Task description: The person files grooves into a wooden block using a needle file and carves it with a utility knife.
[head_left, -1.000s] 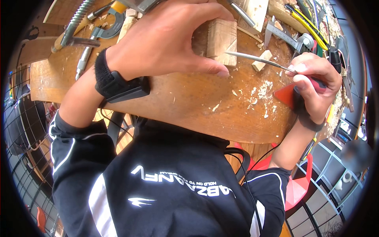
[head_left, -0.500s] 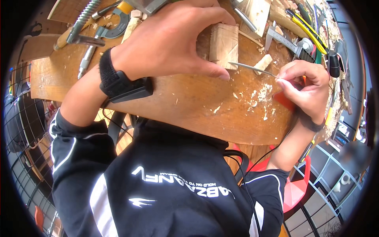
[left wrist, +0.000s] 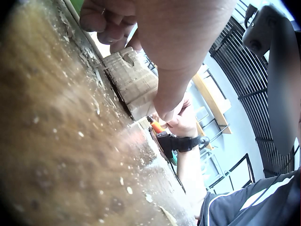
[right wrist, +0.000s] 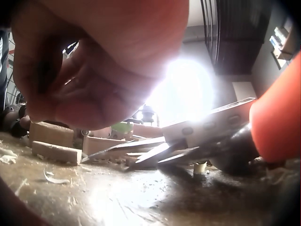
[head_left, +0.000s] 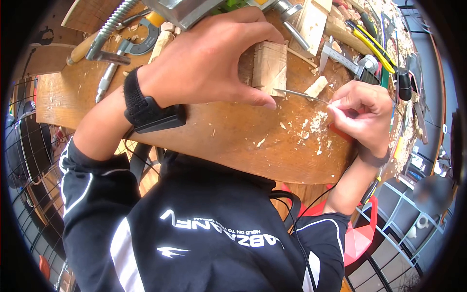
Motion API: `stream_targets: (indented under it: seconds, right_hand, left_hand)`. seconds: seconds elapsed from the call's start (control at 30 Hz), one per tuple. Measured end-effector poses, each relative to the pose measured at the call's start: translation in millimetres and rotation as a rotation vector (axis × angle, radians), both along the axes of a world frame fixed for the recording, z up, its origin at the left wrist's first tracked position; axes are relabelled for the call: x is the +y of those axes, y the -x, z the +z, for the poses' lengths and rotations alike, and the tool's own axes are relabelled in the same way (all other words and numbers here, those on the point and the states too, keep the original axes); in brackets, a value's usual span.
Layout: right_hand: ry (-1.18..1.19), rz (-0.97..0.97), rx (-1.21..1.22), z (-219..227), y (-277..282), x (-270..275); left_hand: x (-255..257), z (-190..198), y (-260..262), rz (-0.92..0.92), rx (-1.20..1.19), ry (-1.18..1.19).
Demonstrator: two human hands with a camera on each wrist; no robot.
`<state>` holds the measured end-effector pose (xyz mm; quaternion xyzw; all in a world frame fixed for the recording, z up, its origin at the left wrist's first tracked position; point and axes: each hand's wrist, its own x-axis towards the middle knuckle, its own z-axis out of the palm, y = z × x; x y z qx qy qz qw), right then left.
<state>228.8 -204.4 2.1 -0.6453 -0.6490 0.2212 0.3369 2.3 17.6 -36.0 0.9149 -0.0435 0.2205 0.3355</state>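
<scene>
A squared wooden block (head_left: 270, 68) lies on the wooden table (head_left: 219, 136). My left hand (head_left: 209, 63) reaches round it, thumb at the near end and fingers at the far end; the fingertips are hidden in the head view. In the left wrist view the thumb (left wrist: 171, 89) overlaps the near end of the block (left wrist: 131, 82). My right hand (head_left: 365, 114) pinches a slim metal needle file (head_left: 304, 95) between thumb and fingers. The file's tip sits at the block's near right edge. In the right wrist view the right hand (right wrist: 94, 80) hides the file.
A small wood scrap (head_left: 317, 86) and shavings (head_left: 311, 129) lie beside the file. Calipers (head_left: 340, 58) and yellow-handled pliers (head_left: 374, 46) are at the right. A micrometer (head_left: 141, 46) and a metal vise (head_left: 180, 12) stand left and behind. An orange-handled tool (right wrist: 277, 113) lies near the right wrist.
The right hand has come closer to the block, with less of the file showing. The tip has shifted towards the block's near edge. The left hand keeps its place round the block.
</scene>
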Motion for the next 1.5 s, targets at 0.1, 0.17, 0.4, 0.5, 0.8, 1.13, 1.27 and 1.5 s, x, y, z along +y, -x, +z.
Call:
stream_targets:
  seconds: [0.1, 0.17, 0.4, 0.5, 0.8, 1.13, 1.27, 1.5]
  right_hand:
    - [-0.038, -0.031, -0.067, 0.0, -4.6, -0.1]
    - [-0.024, -0.051, -0.038, 2.5, -3.8, -2.4]
    - [-0.018, -0.017, 0.0, 0.2, -2.2, -0.5]
    - [-0.032, -0.057, -0.029, 2.1, -4.8, -2.6]
    - [-0.025, -0.04, -0.026, 2.2, -4.3, -0.8]
    - [0.015, -0.127, -0.027, 3.9, -3.5, -2.0]
    - [0.013, -0.207, 0.125, 1.8, -7.5, -9.2]
    - [-0.079, -0.313, 0.474, 0.1, -9.5, -4.0]
  left_hand:
    - [-7.1, 6.2, 3.7, 0.09, 0.059, -0.005]
    - [-6.6, 8.5, 4.0, 0.094, 0.118, 0.034]
    - [-6.7, 8.5, 4.6, 0.105, 0.101, 0.001]
    - [-8.0, 5.8, 5.0, 0.108, 0.1, 0.009]
    - [-7.8, 9.7, 4.6, 0.112, 0.131, 0.035]
    - [-8.4, 8.5, 4.9, 0.11, 0.127, 0.045]
    - [-8.4, 8.7, 4.6, 0.109, 0.145, 0.046]
    - [-7.6, 9.8, 4.3, 0.098, 0.127, 0.022]
